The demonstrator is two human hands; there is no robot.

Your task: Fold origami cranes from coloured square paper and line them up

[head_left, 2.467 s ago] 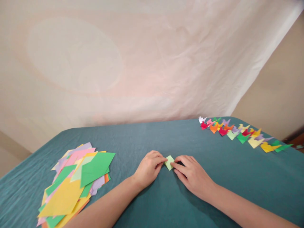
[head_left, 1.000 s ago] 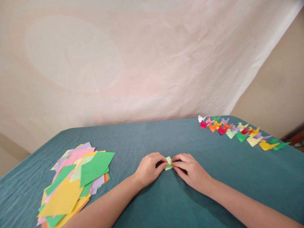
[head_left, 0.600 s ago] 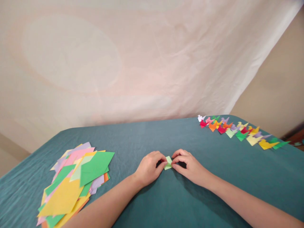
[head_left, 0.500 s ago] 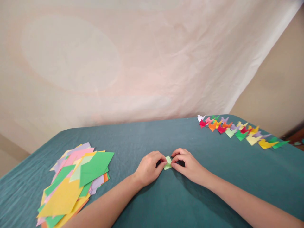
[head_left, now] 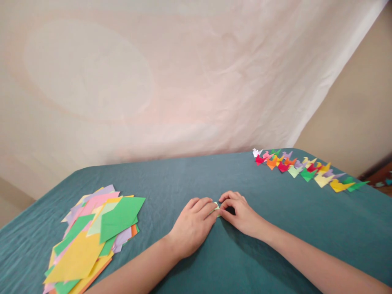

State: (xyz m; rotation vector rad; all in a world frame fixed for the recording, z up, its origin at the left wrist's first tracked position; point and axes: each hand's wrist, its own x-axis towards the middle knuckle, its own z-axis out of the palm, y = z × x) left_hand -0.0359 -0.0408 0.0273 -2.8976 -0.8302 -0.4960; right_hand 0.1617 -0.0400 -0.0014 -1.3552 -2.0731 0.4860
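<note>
A small piece of folded light green paper (head_left: 217,206) lies on the table in front of me, mostly covered by my fingers. My left hand (head_left: 196,224) is over it from the left, palm down, its fingers close together and pressing on the paper. From the other side my right hand (head_left: 237,212) pinches the paper's right edge between thumb and fingers. Both hands rest low on the cloth, fingertips almost touching. The folds under my left fingers are hidden.
A teal cloth (head_left: 171,179) covers the table. To the left lies a loose pile of coloured paper sheets (head_left: 81,255). Several folded paper birds (head_left: 308,174) stand in rows along the far right edge. Behind the table hangs a pale sheet (head_left: 183,81).
My left hand has gone from pinching the paper's left side to lying over it, covering most of it. My right hand has hardly moved. The view has shifted slightly.
</note>
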